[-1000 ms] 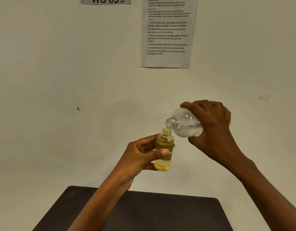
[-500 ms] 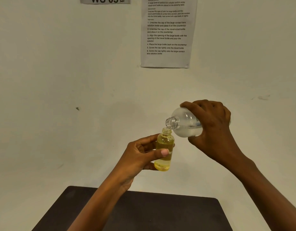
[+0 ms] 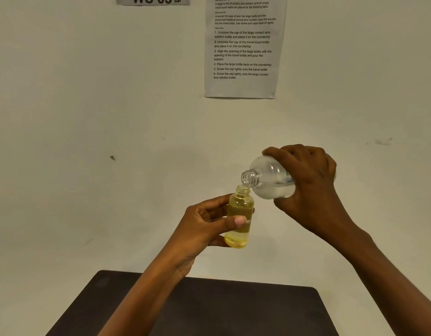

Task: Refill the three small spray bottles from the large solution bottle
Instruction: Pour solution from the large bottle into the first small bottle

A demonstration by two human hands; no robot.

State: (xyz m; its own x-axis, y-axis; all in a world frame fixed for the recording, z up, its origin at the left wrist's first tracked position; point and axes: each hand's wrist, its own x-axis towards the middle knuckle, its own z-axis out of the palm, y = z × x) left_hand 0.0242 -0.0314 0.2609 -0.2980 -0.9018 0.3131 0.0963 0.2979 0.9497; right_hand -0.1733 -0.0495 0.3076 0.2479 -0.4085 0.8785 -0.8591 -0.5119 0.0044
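Observation:
My left hand holds a small yellow-tinted bottle upright in the air, uncapped, with some liquid in its lower part. My right hand grips the large clear solution bottle, tipped nearly sideways with its open neck just above the small bottle's mouth. Clear liquid lies along the lower side of the large bottle and reaches its neck. The other small bottles and the caps are out of view.
A dark tabletop lies below the hands at the bottom of the view. Behind is a pale wall with a printed instruction sheet and a grey sign at the top.
Both hands keep almost the same pose; the large bottle stays tipped over the small bottle's mouth.

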